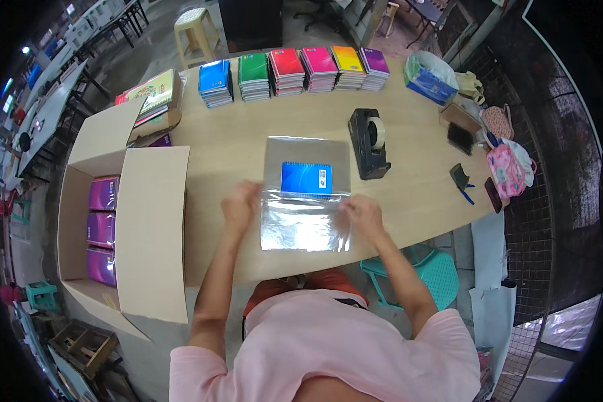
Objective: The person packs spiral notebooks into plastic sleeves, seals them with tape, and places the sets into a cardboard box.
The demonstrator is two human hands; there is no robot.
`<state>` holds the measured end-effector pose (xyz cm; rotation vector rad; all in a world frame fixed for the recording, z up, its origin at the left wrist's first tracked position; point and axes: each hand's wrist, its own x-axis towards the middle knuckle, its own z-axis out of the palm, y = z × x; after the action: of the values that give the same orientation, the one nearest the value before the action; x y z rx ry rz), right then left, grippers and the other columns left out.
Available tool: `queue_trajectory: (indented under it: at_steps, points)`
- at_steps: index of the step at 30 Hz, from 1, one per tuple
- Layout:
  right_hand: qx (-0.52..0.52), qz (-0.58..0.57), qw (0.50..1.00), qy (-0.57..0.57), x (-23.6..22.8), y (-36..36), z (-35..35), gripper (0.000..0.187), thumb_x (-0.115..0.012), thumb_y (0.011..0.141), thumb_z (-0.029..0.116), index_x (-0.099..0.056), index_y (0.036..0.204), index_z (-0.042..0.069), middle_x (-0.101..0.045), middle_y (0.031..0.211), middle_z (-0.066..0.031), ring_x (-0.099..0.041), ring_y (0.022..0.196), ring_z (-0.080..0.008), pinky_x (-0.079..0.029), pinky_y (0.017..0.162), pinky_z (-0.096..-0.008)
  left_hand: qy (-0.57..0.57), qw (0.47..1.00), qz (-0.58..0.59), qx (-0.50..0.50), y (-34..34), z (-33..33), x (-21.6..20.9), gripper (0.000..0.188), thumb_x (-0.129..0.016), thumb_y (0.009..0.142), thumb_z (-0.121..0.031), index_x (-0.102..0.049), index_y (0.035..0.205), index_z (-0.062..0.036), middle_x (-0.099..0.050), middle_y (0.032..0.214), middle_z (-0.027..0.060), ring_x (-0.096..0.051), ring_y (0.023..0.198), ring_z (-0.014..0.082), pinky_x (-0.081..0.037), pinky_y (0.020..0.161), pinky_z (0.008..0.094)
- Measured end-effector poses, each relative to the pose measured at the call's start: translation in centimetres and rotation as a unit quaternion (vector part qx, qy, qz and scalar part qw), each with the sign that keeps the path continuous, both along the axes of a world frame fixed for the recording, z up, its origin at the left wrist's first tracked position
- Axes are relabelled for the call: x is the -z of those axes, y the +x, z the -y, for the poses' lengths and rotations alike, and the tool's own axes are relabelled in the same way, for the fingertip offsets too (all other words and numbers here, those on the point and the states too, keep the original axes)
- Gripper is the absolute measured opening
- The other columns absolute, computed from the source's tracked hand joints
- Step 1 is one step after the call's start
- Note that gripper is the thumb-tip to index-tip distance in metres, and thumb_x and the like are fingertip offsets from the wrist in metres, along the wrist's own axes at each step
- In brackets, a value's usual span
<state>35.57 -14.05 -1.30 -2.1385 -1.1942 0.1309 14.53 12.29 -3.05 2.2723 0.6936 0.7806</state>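
A blue spiral notebook (297, 178) lies on clear plastic film (305, 231) at the middle of the table. The film's shiny near part reaches up to the notebook's lower edge, with a crease running across there. At the film's right edge, my right hand (364, 216) is closed, its fingertips pinching the plastic. Beside the left edge, level with the crease, is my left hand (240, 209). Motion smears its fingers, so their grip on the film is unclear. Beyond the film to the right stands a black tape dispenser (368, 149) with a roll of tape.
Several notebook stacks, including a red one (287, 72), line the far edge. An open cardboard box (153, 234) of purple notebook packs stands at left. At right are a bag-lined blue box (430, 77), a pink pouch (506, 171) and a green stool (435, 278).
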Motion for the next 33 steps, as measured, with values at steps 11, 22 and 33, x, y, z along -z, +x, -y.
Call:
queue_trajectory:
  at_steps: [11,22,33]
  points:
    - [-0.071,-0.321,0.920,-0.215,-1.4,14.2,-7.3,0.012,-0.078,0.077,0.007,-0.071,0.080,-0.002,-0.067,0.065,-0.0058,-0.063,0.057,-0.0109,-0.050,0.053,-0.0247,0.163,0.977,-0.116,0.073,6.0,11.6,-2.0,0.076,-0.078,0.075,-0.026,-0.045,0.143,-0.0168,-0.046,0.137,0.0167,-0.044,0.125,0.0347,-0.031,0.106,0.0520]
    - [-0.167,-0.274,0.908,-0.268,-1.3,15.4,-8.8,0.010,-0.077,0.076,0.006,-0.071,0.079,-0.001,-0.066,0.063,-0.0062,-0.062,0.056,-0.0118,-0.049,0.052,-0.0274,0.169,0.979,-0.111,-0.002,5.0,8.0,1.2,0.083,-0.078,0.074,-0.042,-0.040,0.146,-0.0272,-0.036,0.149,0.0084,-0.036,0.135,0.0325,-0.017,0.112,0.0637]
    - [-0.188,-0.300,0.896,-0.269,5.4,13.8,-18.1,0.069,-0.055,0.087,0.066,-0.072,0.084,-0.001,-0.067,0.073,-0.0115,-0.064,0.066,-0.0235,-0.050,0.060,-0.0400,0.106,0.966,-0.232,0.034,7.8,13.3,-0.3,0.072,-0.071,0.080,-0.046,-0.041,0.145,-0.0391,-0.026,0.155,0.0138,-0.022,0.144,0.0362,-0.010,0.112,0.0675]
